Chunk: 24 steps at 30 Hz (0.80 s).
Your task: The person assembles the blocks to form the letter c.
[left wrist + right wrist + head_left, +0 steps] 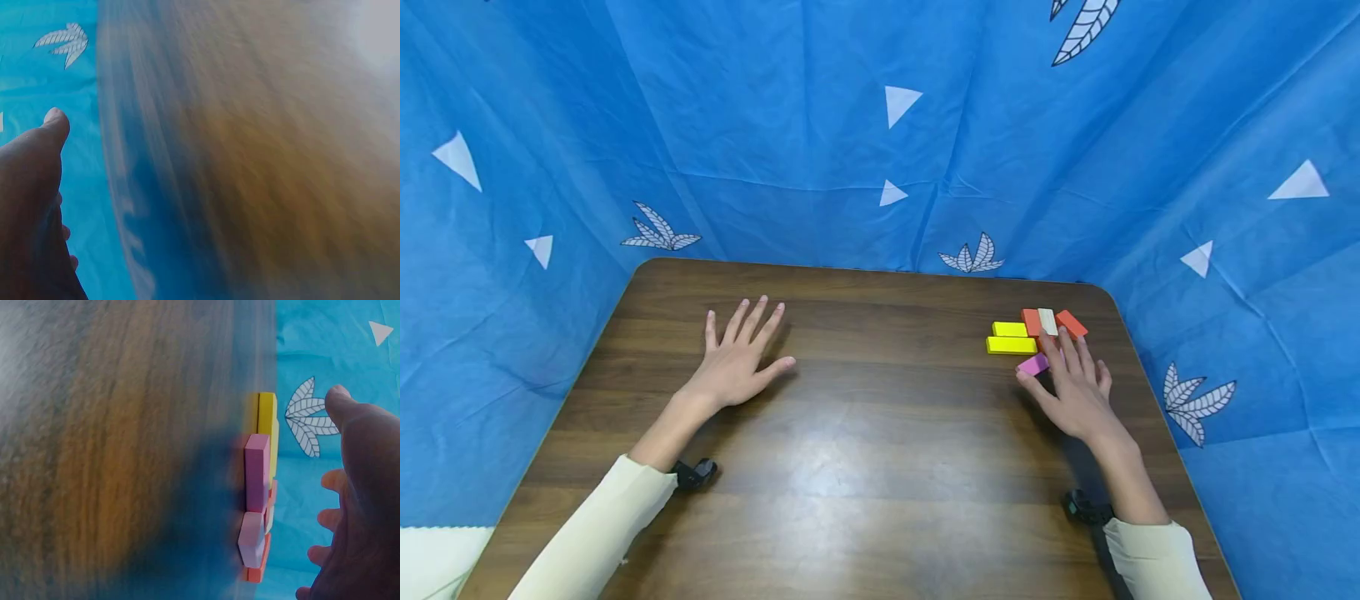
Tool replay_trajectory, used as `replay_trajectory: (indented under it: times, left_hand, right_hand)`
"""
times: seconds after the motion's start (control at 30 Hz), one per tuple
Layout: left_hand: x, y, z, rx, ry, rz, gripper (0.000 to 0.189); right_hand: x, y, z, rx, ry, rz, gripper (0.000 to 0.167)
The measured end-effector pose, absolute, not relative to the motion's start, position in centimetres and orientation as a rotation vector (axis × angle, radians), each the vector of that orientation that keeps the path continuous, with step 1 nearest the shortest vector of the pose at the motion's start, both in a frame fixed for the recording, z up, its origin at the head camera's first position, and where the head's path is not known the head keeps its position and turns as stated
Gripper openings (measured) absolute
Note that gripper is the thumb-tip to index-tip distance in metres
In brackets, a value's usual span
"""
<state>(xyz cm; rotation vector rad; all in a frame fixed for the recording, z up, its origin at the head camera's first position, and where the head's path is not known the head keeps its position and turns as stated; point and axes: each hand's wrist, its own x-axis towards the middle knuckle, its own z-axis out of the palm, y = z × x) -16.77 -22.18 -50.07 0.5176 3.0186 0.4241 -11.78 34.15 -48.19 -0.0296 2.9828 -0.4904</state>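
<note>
My left hand [732,367] is held over the left part of the wooden table [850,417], its fingers spread and nothing in them. On the right, my right hand [1081,402] reaches over a small group of coloured blocks with extended fingers, partly covering them in the head view. Two yellow blocks [1011,345] lie side by side at the group's left. Behind the fingertips are a white block [1047,322] and orange-red blocks [1071,323]. Near the right thumb lies a pink block [1032,365]. The right wrist view shows a paler pink block [252,540] beside the pink one, with the hand apart from both.
A blue cloth [820,142] with white triangles and leaf prints hangs around the table's back and sides. Dark wrist cameras [696,473] sit below both wrists. Light glares off the tabletop near the middle.
</note>
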Motion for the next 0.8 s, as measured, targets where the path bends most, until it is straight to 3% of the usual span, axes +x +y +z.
replay_trajectory:
  times: [0.2, 0.47, 0.8]
  left_hand:
    - [-17.9, -18.5, -49.7, 0.683, 2.989, 0.428, 0.097]
    - [-18.8, -12.2, -49.7, 0.853, 2.848, 0.615, 0.094]
    - [-20.1, -3.6, -50.2, 0.939, 2.782, 0.786, 0.072]
  right_hand:
    - [-11.6, 34.6, -48.7, -0.042, 2.975, -0.574, 0.090]
    - [-11.3, 35.3, -49.2, -0.199, 3.096, -0.623, 0.061]
    - [-12.3, 35.6, -49.5, -0.220, 3.112, -0.660, 0.053]
